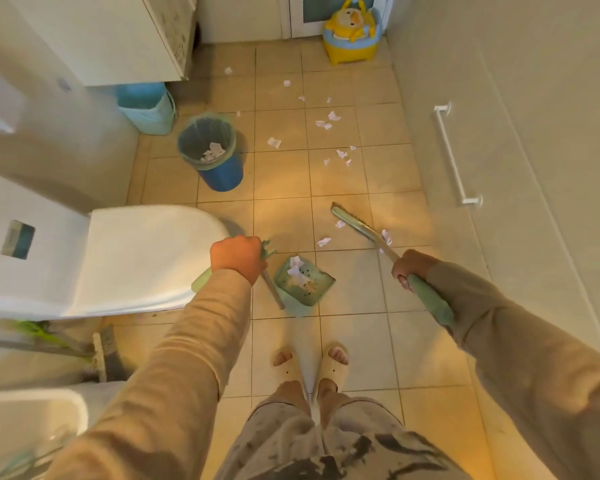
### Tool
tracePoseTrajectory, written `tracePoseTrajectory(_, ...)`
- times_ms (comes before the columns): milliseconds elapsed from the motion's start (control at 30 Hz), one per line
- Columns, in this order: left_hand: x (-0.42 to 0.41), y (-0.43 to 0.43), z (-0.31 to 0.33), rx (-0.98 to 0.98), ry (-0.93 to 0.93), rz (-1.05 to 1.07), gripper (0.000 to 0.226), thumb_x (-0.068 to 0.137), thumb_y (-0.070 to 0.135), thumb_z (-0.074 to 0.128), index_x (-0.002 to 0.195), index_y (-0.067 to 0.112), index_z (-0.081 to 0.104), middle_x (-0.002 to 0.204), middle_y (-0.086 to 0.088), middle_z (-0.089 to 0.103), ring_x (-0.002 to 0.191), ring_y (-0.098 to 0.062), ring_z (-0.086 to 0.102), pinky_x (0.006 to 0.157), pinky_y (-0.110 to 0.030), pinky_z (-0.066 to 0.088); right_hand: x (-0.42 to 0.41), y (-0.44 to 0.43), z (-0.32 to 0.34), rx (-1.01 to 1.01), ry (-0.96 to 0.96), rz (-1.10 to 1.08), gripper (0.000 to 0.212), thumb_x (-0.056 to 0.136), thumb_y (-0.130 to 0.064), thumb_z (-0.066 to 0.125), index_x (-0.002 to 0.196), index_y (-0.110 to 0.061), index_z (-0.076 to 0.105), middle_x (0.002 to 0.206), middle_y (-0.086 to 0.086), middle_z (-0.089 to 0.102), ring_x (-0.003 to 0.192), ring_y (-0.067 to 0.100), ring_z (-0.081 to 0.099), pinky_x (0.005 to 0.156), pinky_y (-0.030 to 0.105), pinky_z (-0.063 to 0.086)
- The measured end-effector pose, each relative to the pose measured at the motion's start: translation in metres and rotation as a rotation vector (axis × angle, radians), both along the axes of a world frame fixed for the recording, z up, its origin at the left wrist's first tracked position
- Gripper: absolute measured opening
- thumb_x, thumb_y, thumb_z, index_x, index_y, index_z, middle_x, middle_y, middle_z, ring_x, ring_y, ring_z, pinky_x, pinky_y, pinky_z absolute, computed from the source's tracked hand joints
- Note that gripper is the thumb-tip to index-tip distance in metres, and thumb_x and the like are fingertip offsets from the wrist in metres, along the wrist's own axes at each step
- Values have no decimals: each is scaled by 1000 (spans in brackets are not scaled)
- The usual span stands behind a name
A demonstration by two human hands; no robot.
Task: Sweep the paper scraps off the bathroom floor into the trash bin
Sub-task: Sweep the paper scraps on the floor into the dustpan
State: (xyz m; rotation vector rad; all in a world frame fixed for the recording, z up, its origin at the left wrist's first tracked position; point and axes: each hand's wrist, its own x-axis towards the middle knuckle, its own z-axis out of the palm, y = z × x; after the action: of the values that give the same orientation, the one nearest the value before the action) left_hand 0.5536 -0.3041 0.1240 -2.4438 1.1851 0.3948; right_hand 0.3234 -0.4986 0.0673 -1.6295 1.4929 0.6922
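My left hand (236, 257) grips the handle of a green dustpan (305, 285) that rests on the tiles in front of my feet and holds a few white paper scraps. My right hand (409, 266) grips the green handle of a broom, whose head (352, 223) lies on the floor to the right of the dustpan. Two scraps (324, 241) lie by the broom head, and one clings to it. Several more scraps (333, 116) are scattered farther up the floor. A blue trash bin (222, 174) with a liner stands at the upper left and has scraps inside.
A white toilet (146, 258) is close on my left. A light blue basket (146, 107) sits under a white cabinet beyond the bin. A yellow duck potty (352, 32) stands by the far door. A wall with a white rail (456, 154) runs along the right. Another brush (103, 351) leans beside the toilet.
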Motion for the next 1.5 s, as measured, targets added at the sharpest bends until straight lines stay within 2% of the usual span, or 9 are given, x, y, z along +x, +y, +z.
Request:
tracePoseTrajectory(100,3,-3,-2,-4,-9,11,34,91,43,56,109,16,62,106,-7,68,98,-28,65,74,-29,44,19,-10,-11,13,61,36,22,82,-12,51,61,-4,49,40,8,56,53,19,49,48,21,38)
tracePoseTrajectory(233,6,-6,-3,-5,-22,3,31,91,41,55,107,15,63,106,-6,68,98,-27,65,70,-28,40,29,-7,-30,81,44,58,9,79,-14,50,73,-8,51,75,14,59,69,27,54,70,26,44)
tracePoseTrajectory(467,16,-11,-5,-2,-6,6,29,91,38,57,109,16,63,106,-6,68,99,-26,65,70,-28,40,18,61,-19,135,80,306,21,87,-6,49,105,-7,58,98,18,63,69,22,51,58,26,43)
tracePoseTrajectory(533,17,-14,-5,-8,12,8,27,90,37,58,107,17,65,103,-4,69,96,-25,66,68,-27,39,11,75,-7,154,145,400,26,87,-4,47,112,-3,54,79,10,61,56,15,47,49,21,39)
tracePoseTrajectory(767,14,-14,-10,-42,22,-50,25,92,30,54,112,18,63,110,-4,66,102,-24,64,74,-27,44,-5,64,38,293,166,311,5,84,-7,47,85,-5,51,56,5,47,47,15,43,46,22,36)
tracePoseTrajectory(1067,15,-8,-13,-70,32,-75,24,94,31,52,111,17,63,108,-4,66,101,-23,64,70,-27,40,-3,54,48,230,124,147,18,82,-2,48,65,-5,49,52,8,45,42,16,42,43,20,35)
tracePoseTrajectory(1233,10,-5,-14,-64,49,-55,21,93,26,54,110,18,63,109,-3,67,102,-23,64,69,-27,39,26,75,31,92,122,251,23,84,0,49,62,-5,48,69,10,54,56,20,47,52,24,37)
tracePoseTrajectory(1333,10,-5,-14,-54,57,-41,19,93,22,55,108,17,65,107,-3,68,101,-24,65,68,-28,39,33,96,16,106,157,357,23,87,1,50,65,-6,48,105,19,63,82,20,52,52,23,36)
tracePoseTrajectory(1500,12,-9,-14,-75,41,-48,19,92,23,56,107,17,66,104,-3,69,99,-24,65,67,-28,37,7,101,11,248,168,200,20,79,2,50,61,-6,47,55,8,51,48,18,47,45,21,37)
